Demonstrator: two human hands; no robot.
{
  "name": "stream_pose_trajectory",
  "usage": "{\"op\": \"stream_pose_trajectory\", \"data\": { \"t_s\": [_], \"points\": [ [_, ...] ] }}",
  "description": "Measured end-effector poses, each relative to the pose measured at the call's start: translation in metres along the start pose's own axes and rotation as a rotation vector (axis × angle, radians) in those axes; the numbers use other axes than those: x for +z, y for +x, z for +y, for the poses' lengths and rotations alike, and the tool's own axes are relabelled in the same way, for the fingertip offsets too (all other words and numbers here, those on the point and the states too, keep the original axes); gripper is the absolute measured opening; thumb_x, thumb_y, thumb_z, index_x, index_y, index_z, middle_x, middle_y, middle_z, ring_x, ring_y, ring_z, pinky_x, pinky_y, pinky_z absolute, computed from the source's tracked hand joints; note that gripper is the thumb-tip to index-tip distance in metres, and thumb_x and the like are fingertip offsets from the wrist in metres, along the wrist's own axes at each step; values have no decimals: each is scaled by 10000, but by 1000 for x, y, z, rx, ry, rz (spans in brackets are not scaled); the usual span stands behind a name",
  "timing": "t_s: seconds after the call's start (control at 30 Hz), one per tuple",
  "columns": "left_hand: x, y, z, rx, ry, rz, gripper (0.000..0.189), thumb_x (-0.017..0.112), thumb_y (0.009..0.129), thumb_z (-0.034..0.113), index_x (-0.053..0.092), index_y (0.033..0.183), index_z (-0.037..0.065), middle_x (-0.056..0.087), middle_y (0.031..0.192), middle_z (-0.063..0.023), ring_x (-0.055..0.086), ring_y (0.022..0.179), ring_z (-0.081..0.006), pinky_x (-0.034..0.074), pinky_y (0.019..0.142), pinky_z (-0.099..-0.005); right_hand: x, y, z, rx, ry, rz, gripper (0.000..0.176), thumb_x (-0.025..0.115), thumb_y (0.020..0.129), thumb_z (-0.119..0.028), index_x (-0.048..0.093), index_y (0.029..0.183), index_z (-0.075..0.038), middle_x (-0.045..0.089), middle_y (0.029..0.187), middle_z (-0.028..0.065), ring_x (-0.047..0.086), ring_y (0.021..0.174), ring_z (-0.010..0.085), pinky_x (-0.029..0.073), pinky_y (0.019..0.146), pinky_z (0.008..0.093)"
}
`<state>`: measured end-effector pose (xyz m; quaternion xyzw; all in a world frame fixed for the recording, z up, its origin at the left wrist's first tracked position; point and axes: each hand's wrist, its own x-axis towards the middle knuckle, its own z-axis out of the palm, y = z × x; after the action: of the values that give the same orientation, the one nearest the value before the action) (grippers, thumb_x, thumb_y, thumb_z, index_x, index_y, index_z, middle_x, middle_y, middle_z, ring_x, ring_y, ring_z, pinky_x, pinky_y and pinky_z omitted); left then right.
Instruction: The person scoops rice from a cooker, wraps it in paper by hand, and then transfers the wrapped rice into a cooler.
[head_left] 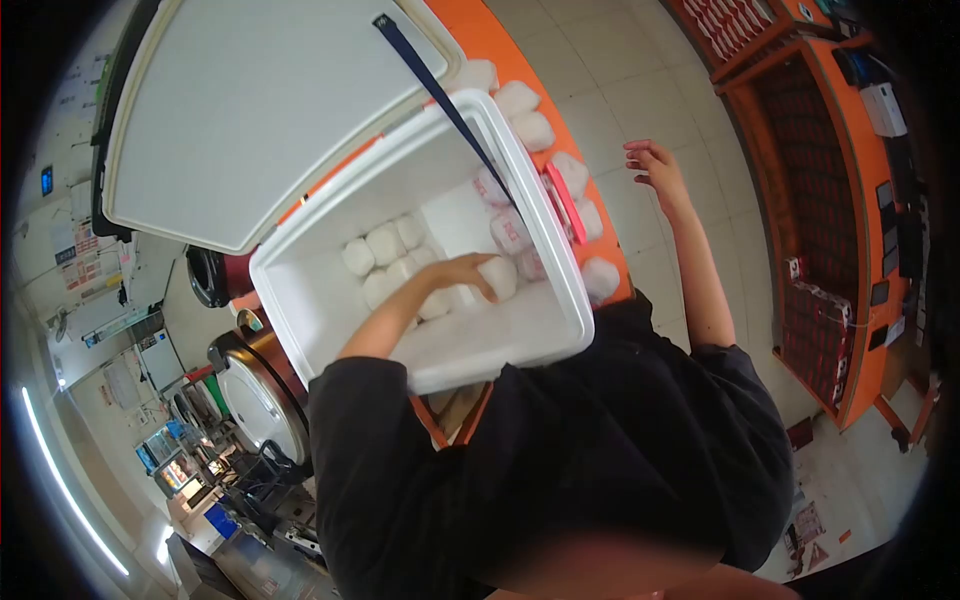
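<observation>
My left hand [466, 272] reaches down into a white cooler box [335, 215], its fingers and thumb curled around a rounded white bundle [498, 279]. More white bundles [386, 243] lie in a group on the box's floor, partly behind my left forearm. Against the wall on the right are several bundles with red print [510, 234]. My right hand [655, 172] is held in the air beyond the box's right side, fingers apart and holding nothing.
The cooler's lid [270, 110] is tipped back, joined to the box by a dark strap [440, 95]. A row of white bundles [532, 130] lines the orange table [612, 235] beside a pink-red handle [565, 203]. A round metallic pot [255, 395] stands left; orange shelving [800, 200] is right.
</observation>
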<state>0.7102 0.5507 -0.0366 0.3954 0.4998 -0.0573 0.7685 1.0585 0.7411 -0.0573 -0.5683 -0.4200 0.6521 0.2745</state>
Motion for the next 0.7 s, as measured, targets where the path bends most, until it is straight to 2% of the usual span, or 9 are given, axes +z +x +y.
{"op": "stream_pose_trajectory", "data": {
  "t_s": [0.13,0.2,0.27,0.33,0.37,0.47,0.5,0.6,0.7],
  "points": [
    [2,-8,1,-218,697,175,1090,790,484,576,405,1431,201,468,1376,-191,291,1336,-399,175,1094,-572,-14,-62,-35,-93,80,16,211,490,901,-159,644,1026,-89,609,924,12,583,873,111,449,743,263],
    [4,-42,1,-195,572,276,1057,833,503,444,411,1424,143,485,1344,-191,352,1301,-377,219,1104,-507,-15,-93,-65,-236,129,69,215,479,900,-130,632,1026,-46,602,917,18,576,878,111,444,757,262],
    [4,-93,14,36,119,187,1053,859,499,267,396,1425,77,521,1273,-170,428,1242,-341,283,1089,-408,-11,-126,-91,-388,165,87,216,477,895,-105,624,1032,-26,600,916,21,573,874,110,444,758,264],
    [10,-151,33,152,136,403,922,855,484,122,480,1321,22,544,1212,-124,491,1192,-273,339,1042,-330,4,-157,-112,-595,246,60,237,500,880,-94,595,1073,4,588,962,35,568,866,113,448,770,270],
    [15,-170,58,278,48,323,842,856,479,114,508,1242,36,546,1210,-117,495,1191,-258,350,1025,-333,17,-170,-119,-654,297,24,273,524,870,-108,574,1110,13,578,1010,46,565,862,115,451,780,273],
    [38,-193,144,768,-149,222,705,853,478,82,502,1090,86,541,1174,-87,532,1107,-223,386,970,-334,80,-197,-148,-798,501,-318,747,793,703,-200,414,1328,-44,489,1265,88,444,1207,207,447,913,335],
    [48,-189,171,765,-153,230,705,853,478,82,502,1090,86,541,1174,-87,532,1107,-223,386,970,-334,91,-199,-154,-802,543,-436,834,841,650,-194,405,1348,-65,487,1283,90,400,1271,214,438,943,347],
    [70,-158,248,854,437,693,794,847,544,123,393,1193,69,391,1297,-167,422,1195,-289,331,1006,-368,91,-174,-169,-1055,116,-353,942,884,569,-196,400,1371,-99,504,1274,81,411,1280,224,439,973,378],
    [78,-117,275,984,616,1342,758,838,585,143,389,1192,80,327,1332,-227,369,1202,-414,336,963,-459,81,-112,-162,-552,745,-446,697,831,625,-162,489,1226,-74,556,1179,117,568,1101,247,500,903,384]
  ]
}}
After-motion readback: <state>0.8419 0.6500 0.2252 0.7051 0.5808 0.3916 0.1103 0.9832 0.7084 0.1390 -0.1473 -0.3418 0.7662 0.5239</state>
